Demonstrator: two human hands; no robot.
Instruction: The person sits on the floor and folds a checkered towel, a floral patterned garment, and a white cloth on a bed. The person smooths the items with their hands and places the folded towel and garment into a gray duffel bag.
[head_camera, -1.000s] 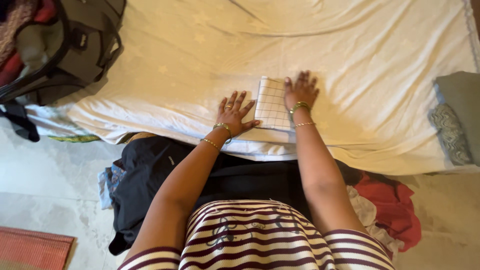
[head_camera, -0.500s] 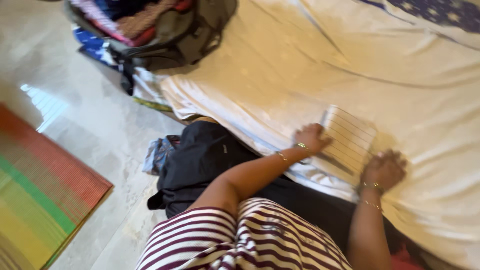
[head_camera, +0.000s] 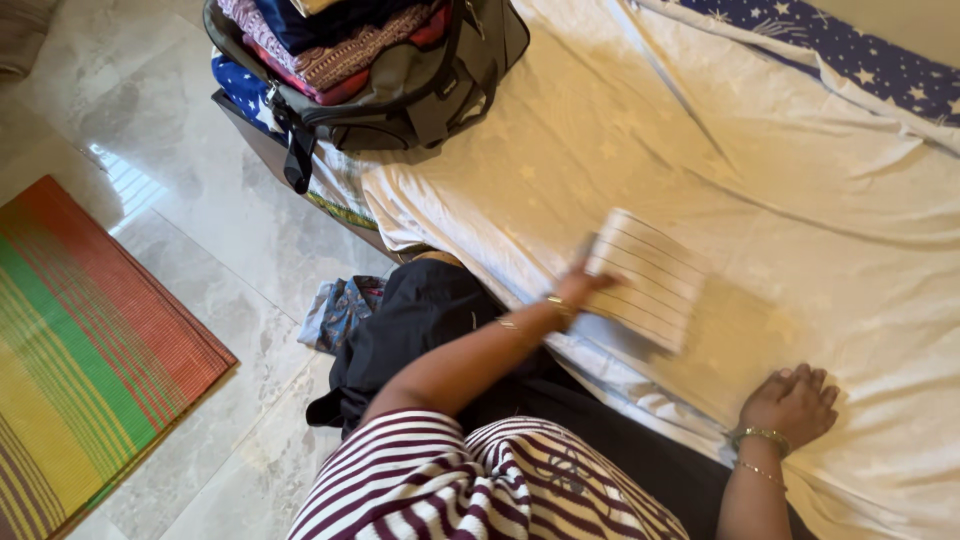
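Note:
My left hand (head_camera: 577, 288) grips the near edge of a folded white cloth with thin dark lines (head_camera: 645, 278) and holds it lifted above the cream bedsheet (head_camera: 760, 190); both are motion-blurred. My right hand (head_camera: 792, 404) rests flat on the sheet near the bed's edge, fingers spread, holding nothing. Both wrists wear gold bangles.
An open grey bag (head_camera: 370, 70) stuffed with folded clothes sits at the bed's far left end. A blue star-patterned cloth (head_camera: 860, 60) lies at the back right. A striped mat (head_camera: 80, 340) covers the marble floor on the left. Dark clothes (head_camera: 410, 330) are piled by the bed.
My left hand has picked the folded cloth up off the sheet and moved it leftward. My right hand let go of it and now lies on the sheet. The view swung left.

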